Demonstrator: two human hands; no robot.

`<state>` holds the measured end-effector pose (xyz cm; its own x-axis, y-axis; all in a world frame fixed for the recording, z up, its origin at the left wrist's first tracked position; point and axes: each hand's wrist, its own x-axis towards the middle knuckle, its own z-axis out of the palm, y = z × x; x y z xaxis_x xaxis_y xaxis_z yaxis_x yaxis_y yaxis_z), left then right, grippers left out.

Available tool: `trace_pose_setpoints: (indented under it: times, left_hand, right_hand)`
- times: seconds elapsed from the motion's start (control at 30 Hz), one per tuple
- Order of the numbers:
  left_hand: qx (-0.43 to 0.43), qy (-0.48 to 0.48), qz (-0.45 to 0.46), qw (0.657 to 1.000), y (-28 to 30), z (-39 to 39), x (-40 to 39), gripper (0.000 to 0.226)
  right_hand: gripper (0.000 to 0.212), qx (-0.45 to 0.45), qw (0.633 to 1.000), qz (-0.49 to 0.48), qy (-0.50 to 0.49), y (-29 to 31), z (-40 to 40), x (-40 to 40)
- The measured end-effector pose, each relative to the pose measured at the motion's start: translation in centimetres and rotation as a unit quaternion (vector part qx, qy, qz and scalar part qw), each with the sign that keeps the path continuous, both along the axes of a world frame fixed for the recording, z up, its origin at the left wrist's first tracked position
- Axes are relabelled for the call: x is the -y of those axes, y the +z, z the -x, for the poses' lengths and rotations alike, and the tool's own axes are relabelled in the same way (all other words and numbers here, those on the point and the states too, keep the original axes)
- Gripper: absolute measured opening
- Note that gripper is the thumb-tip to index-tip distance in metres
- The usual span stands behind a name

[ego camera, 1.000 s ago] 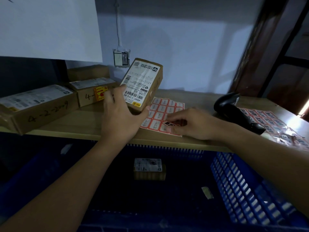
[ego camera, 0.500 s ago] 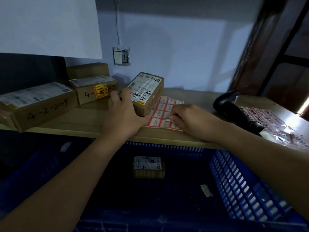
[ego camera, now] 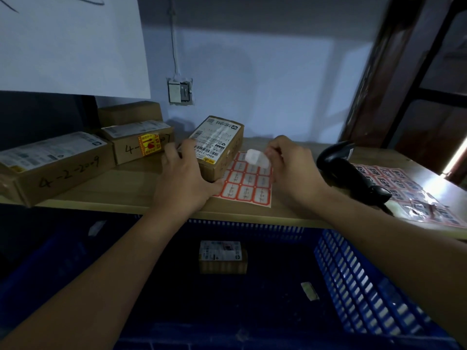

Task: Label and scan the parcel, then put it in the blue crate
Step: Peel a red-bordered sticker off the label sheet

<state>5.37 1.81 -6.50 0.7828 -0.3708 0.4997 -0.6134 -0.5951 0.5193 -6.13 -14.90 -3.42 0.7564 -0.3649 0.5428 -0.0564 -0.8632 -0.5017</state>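
Parcel: lying flat on the worktop near its middle, printed slip facing up, one corner overlapping the sheet
Left hand: resting against the parcel's near side, fingers spreading loosely around it, thumb lying on the sheet's edge
Right hand: hovering over the sheet, fingers pinching a label
Label: pale and blurred, hanging in the air between parcel and right hand, above the sheet
Sheet: red-bordered stickers, lying by the worktop's front edge
Scanner: black, lying on the worktop toward its right end, just beside the right hand
Crate: blue, sitting below the worktop's front edge, holding a small box
Boxes: sitting at the worktop's left end
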Motion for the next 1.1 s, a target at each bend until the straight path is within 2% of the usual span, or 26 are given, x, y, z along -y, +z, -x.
trace_pose_setpoints:
  times: [0.1, 0.27, 0.5, 0.67, 0.8, 0.87, 0.97, 1.1]
  left_hand:
    - [0.018, -0.003, 0.015, 1.000, 0.0, 0.3, 0.0, 0.098]
    - [0.059, 0.010, 0.061, 0.996, -0.1, 0.8, -0.1, 0.099]
    - [0.124, -0.004, 0.113, 0.986, -0.1, 1.1, -0.3, 0.094]
    - [0.119, -0.018, 0.127, 0.985, 0.8, 2.0, 0.5, 0.095]
    - [0.165, -0.040, 0.149, 0.974, 1.4, 3.1, 1.6, 0.096]
    - [0.179, -0.056, 0.149, 0.971, 1.4, 3.5, 2.0, 0.097]
    - [0.136, -0.093, 0.165, 0.972, 1.3, 3.5, 2.0, 0.103]
    - [0.010, -0.145, 0.197, 0.969, 2.1, 3.4, 1.5, 0.111]
  right_hand:
    - [0.009, 0.032, 0.997, -0.071, 0.029, 0.0, 0.0, 0.0]
    - [0.005, 0.056, 0.990, -0.128, 0.034, 0.6, -0.1, -0.3]
    - [0.025, 0.090, 0.957, -0.268, 0.061, 2.5, 1.3, -0.8]
    - [0.023, 0.114, 0.941, -0.306, 0.088, 4.3, 2.8, -1.6]
    - [0.023, 0.082, 0.949, -0.297, 0.057, 4.4, 2.9, -2.0]
    - [0.024, 0.096, 0.941, -0.322, 0.052, 4.2, 3.0, -1.9]
    - [0.024, 0.139, 0.922, -0.355, 0.065, 4.5, 3.6, -1.6]
    - [0.016, 0.169, 0.922, -0.341, 0.062, 5.3, 4.4, -1.0]
